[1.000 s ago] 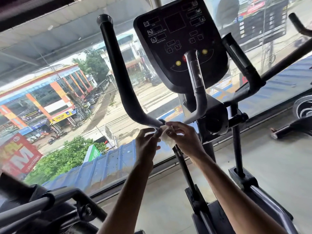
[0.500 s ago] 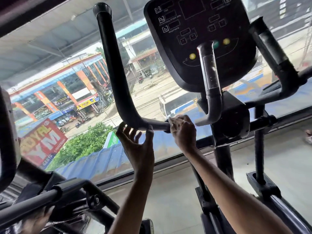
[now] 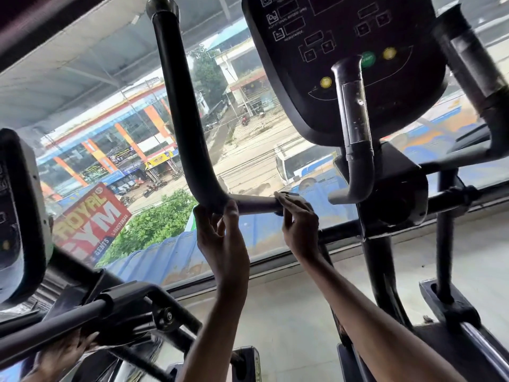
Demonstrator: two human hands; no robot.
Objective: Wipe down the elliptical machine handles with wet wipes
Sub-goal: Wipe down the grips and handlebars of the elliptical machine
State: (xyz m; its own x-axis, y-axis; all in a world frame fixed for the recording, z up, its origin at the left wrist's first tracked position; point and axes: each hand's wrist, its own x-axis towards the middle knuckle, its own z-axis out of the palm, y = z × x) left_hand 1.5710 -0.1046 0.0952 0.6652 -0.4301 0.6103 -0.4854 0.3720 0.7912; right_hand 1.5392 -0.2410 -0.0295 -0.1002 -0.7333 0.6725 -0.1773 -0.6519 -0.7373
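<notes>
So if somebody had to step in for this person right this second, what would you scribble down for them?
Grips: the left hand is open, fingertips touching the underside of the bend in the long handle. The right hand curls over that handle's horizontal bar at its inner end.
The wipe is not visible; it is probably under the right fingers.
Done: cannot tell. Work seems to be at the low end of this one handle.
Left, most likely: its tall upright stretch, the short sensor handle and the right-side handle.
</notes>
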